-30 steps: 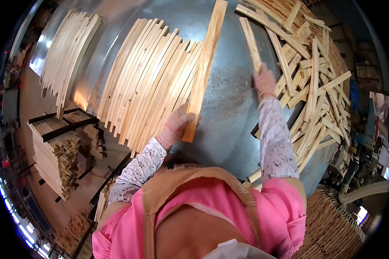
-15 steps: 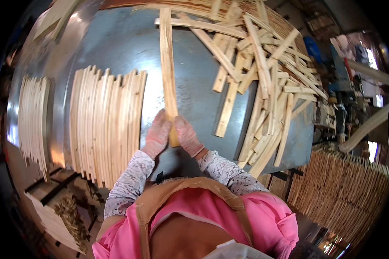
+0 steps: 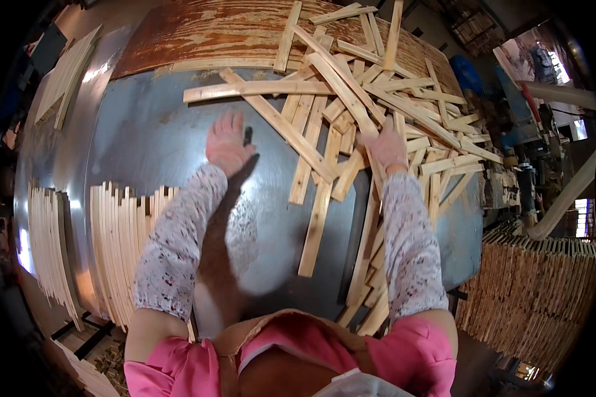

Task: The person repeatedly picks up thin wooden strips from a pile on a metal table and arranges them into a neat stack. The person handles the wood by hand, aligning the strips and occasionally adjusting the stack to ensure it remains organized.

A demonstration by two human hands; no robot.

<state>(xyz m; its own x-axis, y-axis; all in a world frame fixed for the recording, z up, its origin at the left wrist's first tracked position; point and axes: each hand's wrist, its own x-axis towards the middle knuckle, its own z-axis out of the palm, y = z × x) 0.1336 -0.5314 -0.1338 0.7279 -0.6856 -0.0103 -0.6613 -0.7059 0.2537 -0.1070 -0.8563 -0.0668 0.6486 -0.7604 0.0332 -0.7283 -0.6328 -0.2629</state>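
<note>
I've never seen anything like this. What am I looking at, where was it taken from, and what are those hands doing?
No machine here: these are a person's own two hands, below white speckled fabric sleeves. A wide camera worn on the head looks down, so straight edges bend near the rim. On the grey metal table, to the right, lies a jumbled pile of pale wooden sticks; to the left, wooden strips lie side by side in rows. The left hand is open over the table, holding nothing. The right hand is at the pile, but whether its grip has closed on a stick, I can't tell.
</note>
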